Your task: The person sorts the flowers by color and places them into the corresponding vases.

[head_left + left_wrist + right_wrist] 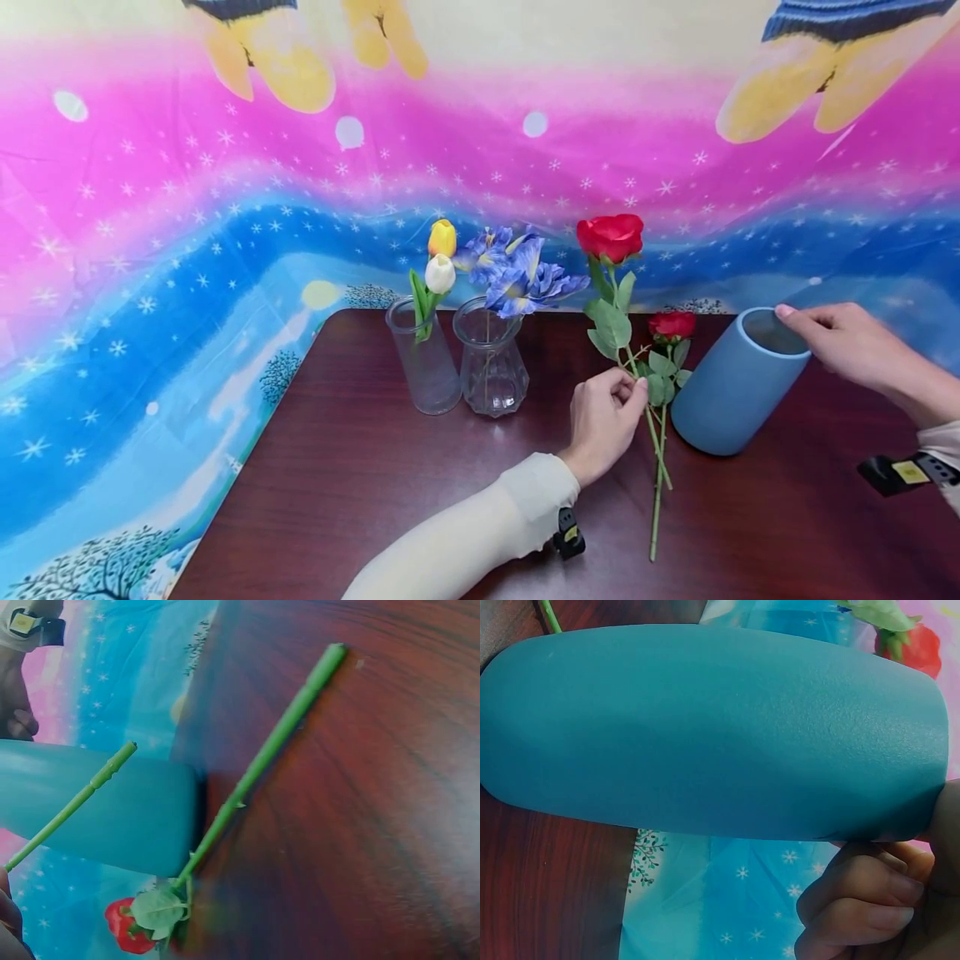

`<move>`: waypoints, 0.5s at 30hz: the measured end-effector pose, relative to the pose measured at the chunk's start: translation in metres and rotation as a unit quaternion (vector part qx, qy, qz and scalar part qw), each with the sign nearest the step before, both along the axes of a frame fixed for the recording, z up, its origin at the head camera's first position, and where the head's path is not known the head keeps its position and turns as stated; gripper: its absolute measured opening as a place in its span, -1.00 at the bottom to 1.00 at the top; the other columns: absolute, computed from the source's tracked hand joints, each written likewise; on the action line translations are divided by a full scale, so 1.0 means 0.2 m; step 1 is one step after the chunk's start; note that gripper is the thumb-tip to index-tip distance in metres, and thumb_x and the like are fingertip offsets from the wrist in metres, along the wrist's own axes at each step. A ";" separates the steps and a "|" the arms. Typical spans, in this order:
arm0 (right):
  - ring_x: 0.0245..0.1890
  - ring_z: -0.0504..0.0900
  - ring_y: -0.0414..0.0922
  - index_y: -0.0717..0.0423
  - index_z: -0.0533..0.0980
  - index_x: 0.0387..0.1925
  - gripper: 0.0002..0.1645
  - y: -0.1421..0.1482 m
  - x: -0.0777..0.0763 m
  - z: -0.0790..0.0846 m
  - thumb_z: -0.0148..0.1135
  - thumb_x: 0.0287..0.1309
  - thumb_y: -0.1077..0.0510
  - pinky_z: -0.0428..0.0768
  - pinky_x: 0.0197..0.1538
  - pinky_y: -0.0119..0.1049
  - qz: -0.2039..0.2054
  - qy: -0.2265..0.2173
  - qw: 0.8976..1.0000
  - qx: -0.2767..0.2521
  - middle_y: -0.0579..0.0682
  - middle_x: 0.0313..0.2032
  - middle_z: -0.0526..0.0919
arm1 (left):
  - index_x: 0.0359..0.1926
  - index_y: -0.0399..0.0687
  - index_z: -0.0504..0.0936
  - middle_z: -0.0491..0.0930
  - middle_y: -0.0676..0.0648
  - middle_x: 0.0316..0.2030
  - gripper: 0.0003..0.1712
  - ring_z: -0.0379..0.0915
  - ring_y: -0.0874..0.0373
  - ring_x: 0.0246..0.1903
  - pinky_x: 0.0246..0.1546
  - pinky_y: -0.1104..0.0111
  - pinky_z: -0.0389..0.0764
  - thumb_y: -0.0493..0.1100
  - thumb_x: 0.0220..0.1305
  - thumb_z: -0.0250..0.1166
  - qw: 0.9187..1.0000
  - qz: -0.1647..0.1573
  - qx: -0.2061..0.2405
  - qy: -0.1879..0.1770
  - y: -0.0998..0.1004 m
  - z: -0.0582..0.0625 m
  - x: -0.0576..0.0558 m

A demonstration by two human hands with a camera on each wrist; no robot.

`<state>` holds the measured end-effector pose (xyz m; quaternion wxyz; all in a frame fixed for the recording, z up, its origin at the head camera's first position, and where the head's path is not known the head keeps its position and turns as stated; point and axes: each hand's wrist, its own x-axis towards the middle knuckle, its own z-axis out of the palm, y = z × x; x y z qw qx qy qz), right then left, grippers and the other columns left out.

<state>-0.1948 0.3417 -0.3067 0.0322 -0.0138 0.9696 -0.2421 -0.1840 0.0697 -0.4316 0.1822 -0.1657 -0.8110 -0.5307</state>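
In the head view my left hand (pixel 606 423) pinches the stem of a tall red rose (pixel 611 239), which stands raised off the table. Behind that stem a second, smaller red rose (pixel 672 324) lies on the table, its stem pointing toward me. My right hand (pixel 855 346) grips the rim of a blue vase (pixel 738 392), thumb at the edge of the mouth. The right wrist view shows the vase's side (pixel 720 735) with curled fingers (pixel 862 900) below the rim. Both stems show in the left wrist view, the held one's cut end (pixel 124 754) in front of the vase.
Left of the roses stands a ribbed glass vase (pixel 495 383) with blue irises (pixel 517 275). Beside it is a cylindrical glass vase (pixel 431 375) holding a yellow tulip (pixel 442 238) and a white tulip (pixel 440 273). A printed cloth (pixel 480 158) hangs behind the dark wooden table (pixel 337 483).
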 end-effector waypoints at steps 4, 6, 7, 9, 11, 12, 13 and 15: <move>-0.69 0.26 -0.11 0.17 0.45 -0.50 -0.26 0.01 -0.01 -0.01 -0.32 0.56 -0.28 0.24 -0.54 -0.21 -0.002 0.000 1.000 -0.005 -0.07 -0.71 0.28 | -0.52 0.06 0.62 0.57 0.15 -0.68 -0.74 0.20 0.60 -0.69 -0.57 0.72 0.27 -0.10 0.34 0.30 1.000 -0.004 0.016 0.025 0.00 0.03 -0.01; -0.69 0.27 -0.10 0.21 0.51 -0.39 -0.25 0.02 -0.01 -0.01 -0.32 0.56 -0.28 0.24 -0.54 -0.20 -0.004 0.002 1.000 -0.006 -0.06 -0.71 0.29 | -0.52 0.05 0.63 0.58 0.15 -0.67 -0.75 0.21 0.59 -0.68 -0.57 0.72 0.29 -0.10 0.35 0.29 0.999 -0.006 0.021 0.038 0.00 0.04 -0.02; -0.69 0.27 -0.10 0.22 0.51 -0.37 -0.24 0.02 -0.01 -0.01 -0.32 0.56 -0.29 0.25 -0.54 -0.20 -0.007 0.002 1.000 -0.005 -0.06 -0.71 0.29 | -0.52 0.04 0.63 0.58 0.15 -0.67 -0.75 0.22 0.59 -0.68 -0.57 0.72 0.29 -0.11 0.35 0.29 0.999 -0.006 0.022 0.043 0.00 0.05 -0.02; -0.69 0.27 -0.09 0.28 0.53 -0.26 -0.22 0.02 -0.01 -0.02 -0.33 0.56 -0.30 0.26 -0.54 -0.20 -0.007 0.002 1.000 -0.006 -0.05 -0.71 0.29 | -0.51 0.04 0.63 0.59 0.14 -0.66 -0.75 0.23 0.58 -0.67 -0.57 0.73 0.30 -0.11 0.35 0.29 0.998 -0.009 0.025 0.054 0.00 0.06 -0.03; -0.69 0.28 -0.09 0.30 0.53 -0.21 -0.21 0.02 -0.01 -0.02 -0.33 0.56 -0.30 0.26 -0.54 -0.20 -0.007 0.003 1.000 -0.007 -0.05 -0.71 0.29 | -0.50 0.03 0.63 0.59 0.13 -0.65 -0.75 0.24 0.58 -0.67 -0.57 0.73 0.31 -0.12 0.36 0.28 0.998 -0.015 0.030 0.060 0.00 0.07 -0.03; -0.69 0.28 -0.09 0.29 0.54 -0.22 -0.22 0.02 -0.01 -0.02 -0.33 0.56 -0.30 0.26 -0.54 -0.20 -0.008 0.003 1.000 -0.007 -0.06 -0.71 0.29 | -0.50 0.02 0.64 0.59 0.12 -0.64 -0.75 0.24 0.58 -0.66 -0.56 0.73 0.32 -0.12 0.37 0.27 0.997 -0.018 0.031 0.064 -0.01 0.08 -0.03; -0.69 0.27 -0.09 0.28 0.54 -0.25 -0.22 0.02 -0.01 -0.02 -0.32 0.56 -0.29 0.26 -0.54 -0.20 -0.008 0.003 1.000 -0.008 -0.06 -0.71 0.28 | -0.49 0.01 0.64 0.60 0.10 -0.64 -0.75 0.24 0.58 -0.66 -0.56 0.73 0.32 -0.12 0.38 0.27 0.997 -0.023 0.037 0.065 -0.01 0.08 -0.02; -0.70 0.26 -0.10 0.24 0.52 -0.36 -0.23 0.01 -0.01 -0.02 -0.32 0.56 -0.29 0.25 -0.55 -0.20 -0.007 0.003 1.000 -0.009 -0.07 -0.72 0.27 | -0.47 -0.02 0.64 0.61 0.07 -0.62 -0.75 0.24 0.58 -0.65 -0.55 0.74 0.31 -0.12 0.39 0.26 0.996 -0.034 0.048 0.066 -0.01 0.10 -0.02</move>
